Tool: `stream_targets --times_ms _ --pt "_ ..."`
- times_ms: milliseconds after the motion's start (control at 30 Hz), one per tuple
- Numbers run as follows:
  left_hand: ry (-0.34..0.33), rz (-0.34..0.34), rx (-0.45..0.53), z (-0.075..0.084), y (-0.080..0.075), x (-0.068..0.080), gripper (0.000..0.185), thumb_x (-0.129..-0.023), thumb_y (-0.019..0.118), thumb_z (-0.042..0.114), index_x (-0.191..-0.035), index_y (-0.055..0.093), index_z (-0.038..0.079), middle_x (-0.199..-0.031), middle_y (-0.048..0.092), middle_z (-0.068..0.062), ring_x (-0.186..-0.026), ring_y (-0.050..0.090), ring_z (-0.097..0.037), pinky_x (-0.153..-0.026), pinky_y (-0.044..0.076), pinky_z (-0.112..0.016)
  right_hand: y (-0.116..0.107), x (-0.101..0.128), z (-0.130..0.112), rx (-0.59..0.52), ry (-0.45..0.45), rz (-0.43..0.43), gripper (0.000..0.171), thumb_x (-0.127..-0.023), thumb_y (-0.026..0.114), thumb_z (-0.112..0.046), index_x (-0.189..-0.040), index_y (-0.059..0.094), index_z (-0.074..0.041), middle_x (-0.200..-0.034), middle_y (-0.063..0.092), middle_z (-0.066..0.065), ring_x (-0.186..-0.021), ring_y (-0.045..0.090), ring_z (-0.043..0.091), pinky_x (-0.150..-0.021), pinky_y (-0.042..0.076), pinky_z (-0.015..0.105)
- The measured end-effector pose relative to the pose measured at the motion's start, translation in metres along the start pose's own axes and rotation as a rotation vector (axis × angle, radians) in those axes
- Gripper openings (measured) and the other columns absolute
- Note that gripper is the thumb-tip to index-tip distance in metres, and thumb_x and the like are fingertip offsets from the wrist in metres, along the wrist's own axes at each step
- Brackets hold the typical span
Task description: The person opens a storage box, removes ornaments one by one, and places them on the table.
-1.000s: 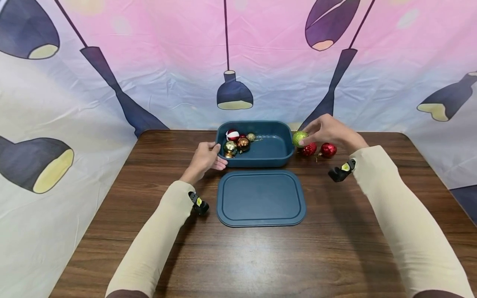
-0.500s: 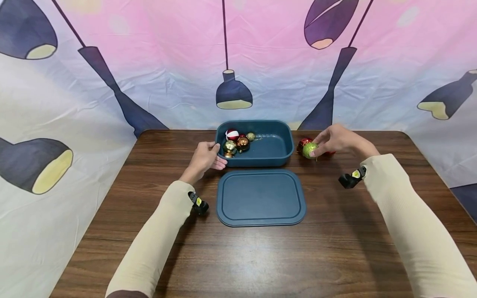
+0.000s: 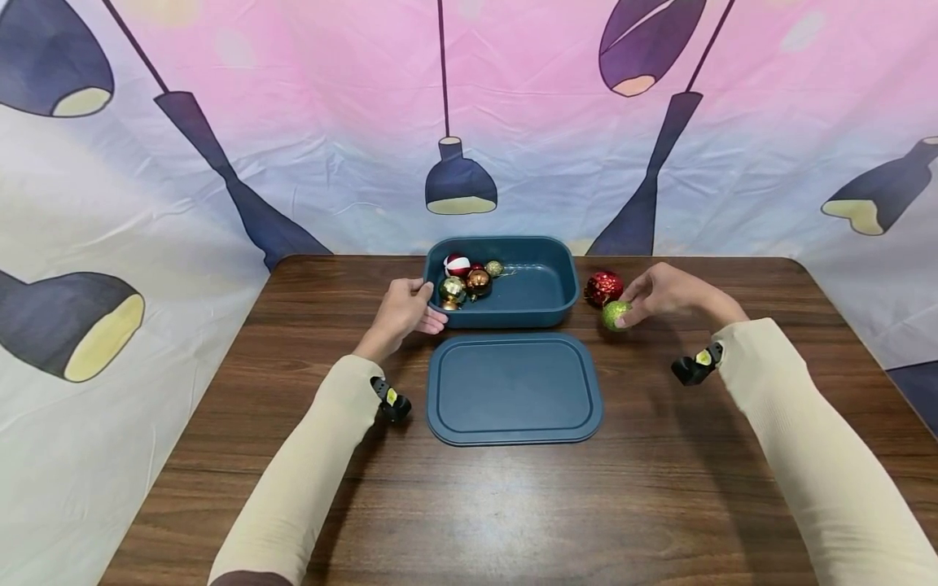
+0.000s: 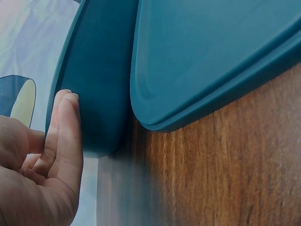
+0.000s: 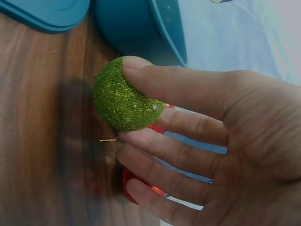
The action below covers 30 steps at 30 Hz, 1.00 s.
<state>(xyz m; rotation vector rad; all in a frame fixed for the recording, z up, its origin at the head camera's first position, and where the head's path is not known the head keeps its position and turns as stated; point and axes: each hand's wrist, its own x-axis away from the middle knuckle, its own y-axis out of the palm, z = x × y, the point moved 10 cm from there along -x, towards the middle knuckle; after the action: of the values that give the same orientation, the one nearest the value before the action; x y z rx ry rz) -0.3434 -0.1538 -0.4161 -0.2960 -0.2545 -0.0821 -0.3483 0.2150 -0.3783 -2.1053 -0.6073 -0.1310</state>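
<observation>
A teal bin (image 3: 564,285) stands at the table's far middle with several ornaments in its left end, among them a red-and-white ball (image 3: 458,264), a gold ball (image 3: 452,290) and a copper ball (image 3: 479,282). My left hand (image 3: 428,313) rests with straight fingers (image 4: 66,127) against the bin's left wall (image 4: 99,84). My right hand (image 3: 639,305) pinches a green glitter ball (image 3: 615,315) (image 5: 123,100) between thumb and fingers, low over the table to the right of the bin. A red glitter ball (image 3: 604,287) lies just behind it.
The bin's teal lid (image 3: 513,389) (image 4: 211,52) lies flat on the wooden table (image 3: 513,505), just in front of the bin. Another red ornament (image 5: 136,182) shows behind my right fingers. A printed cloth backdrop (image 3: 293,163) hangs around the table's far and side edges.
My right hand has carried the green glitter ball from beside the bin's right rim rightward, toward me and down near the table. The left hand has not moved.
</observation>
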Motion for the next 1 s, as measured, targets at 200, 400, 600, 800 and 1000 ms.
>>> stream_targets --times_ms 200,400,600,800,1000 --pt "0.009 -0.001 -0.003 0.001 0.0 0.0 0.055 -0.111 0.043 0.023 -0.159 0.027 0.002 -0.087 0.075 -0.02 -0.077 0.075 -0.035 -0.074 0.064 -0.044 0.009 0.0 0.012 -0.012 0.042 0.007 0.055 -0.082 0.087 -0.032 -0.118 0.07 0.006 -0.107 0.072 0.015 -0.1 0.065 0.028 -0.088 0.054 0.045" --pt "0.009 0.0 -0.002 0.0 0.0 0.0 0.055 -0.111 0.043 0.024 -0.159 0.027 0.002 -0.087 0.075 -0.02 -0.078 0.075 -0.035 -0.075 0.064 -0.044 0.013 0.002 0.018 -0.016 0.063 0.003 0.061 -0.083 0.086 -0.033 -0.124 0.067 0.007 -0.112 0.07 0.019 -0.107 0.063 0.033 -0.091 0.053 0.049" --pt "0.002 -0.002 0.003 0.0 -0.001 0.0 0.055 -0.111 0.043 0.023 -0.159 0.027 0.002 -0.087 0.075 -0.02 -0.078 0.075 -0.035 -0.075 0.064 -0.044 0.014 0.002 0.023 -0.037 0.077 -0.001 0.062 -0.085 0.085 -0.032 -0.128 0.064 0.008 -0.114 0.069 0.022 -0.105 0.064 0.033 -0.086 0.056 0.044" --pt "0.003 0.0 0.014 0.001 -0.001 0.001 0.054 -0.111 0.043 0.021 -0.159 0.027 0.002 -0.087 0.075 -0.021 -0.077 0.075 -0.036 -0.074 0.064 -0.044 0.014 0.002 0.025 -0.06 0.084 0.006 0.062 -0.086 0.084 -0.031 -0.128 0.063 0.01 -0.113 0.069 0.021 -0.1 0.065 0.029 -0.079 0.057 0.039" --pt "0.001 0.0 0.012 0.0 -0.001 0.001 0.055 -0.111 0.043 0.022 -0.159 0.027 0.002 -0.086 0.075 -0.02 -0.076 0.075 -0.034 -0.074 0.063 -0.044 0.011 0.002 0.025 -0.063 0.092 0.021 0.062 -0.086 0.084 -0.03 -0.128 0.063 0.009 -0.112 0.07 0.02 -0.099 0.065 0.027 -0.076 0.054 0.034"
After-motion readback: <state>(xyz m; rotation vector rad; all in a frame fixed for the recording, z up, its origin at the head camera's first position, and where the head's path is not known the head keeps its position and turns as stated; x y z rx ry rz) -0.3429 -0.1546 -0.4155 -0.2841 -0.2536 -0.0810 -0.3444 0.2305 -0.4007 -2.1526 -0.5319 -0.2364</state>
